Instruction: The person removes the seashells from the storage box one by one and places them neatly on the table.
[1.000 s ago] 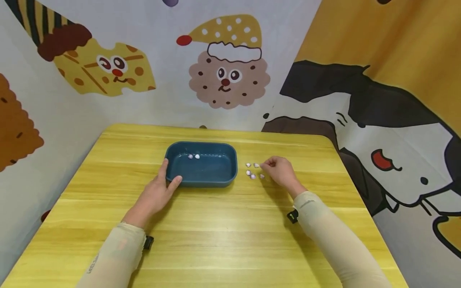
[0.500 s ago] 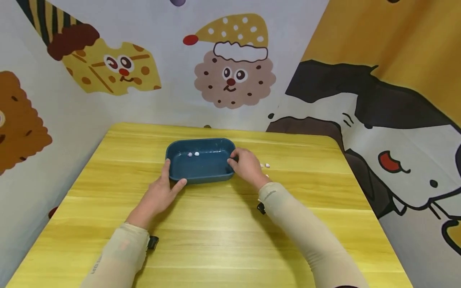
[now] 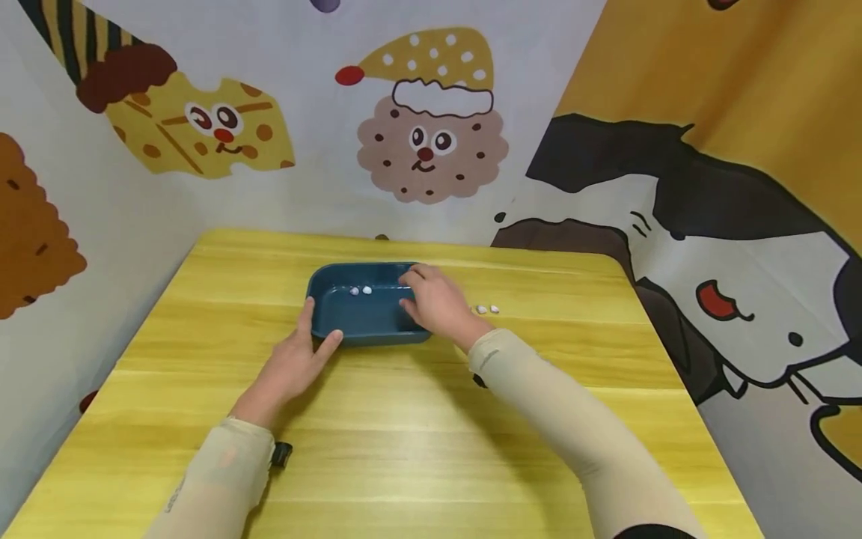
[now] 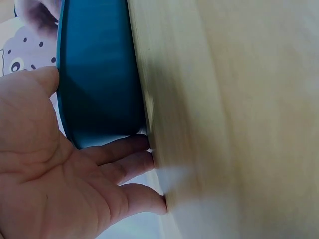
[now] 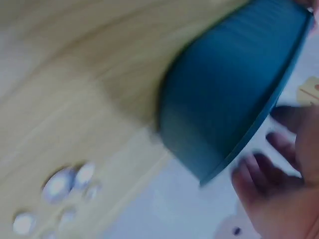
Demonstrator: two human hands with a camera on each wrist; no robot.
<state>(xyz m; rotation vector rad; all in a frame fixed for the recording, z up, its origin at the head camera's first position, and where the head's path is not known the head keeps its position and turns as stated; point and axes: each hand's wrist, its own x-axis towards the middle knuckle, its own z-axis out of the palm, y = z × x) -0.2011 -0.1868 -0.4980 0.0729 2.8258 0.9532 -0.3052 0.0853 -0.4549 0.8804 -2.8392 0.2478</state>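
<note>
A dark blue-green rectangular dish sits toward the table's far side, with two small whitish-purple pebble-like pieces inside. My left hand rests against its near left corner, thumb on the front side and fingers along the left end. Over the right end reaches my right hand, thumb and fingers apart, with nothing visible between them. In the right wrist view its fingertips are close beside the rim. Several similar pieces lie on the table right of the dish, partly hidden by the right hand in the head view.
The yellow wood-grain table meets a cartoon-printed cloth at its back edge. More of this cloth hangs on the left and right sides. A black wrist device shows under the left sleeve.
My right hand has moved left from the loose pieces, past the dish's right rim to over its inside, and its fingers have spread apart. My left hand stays at the dish.
</note>
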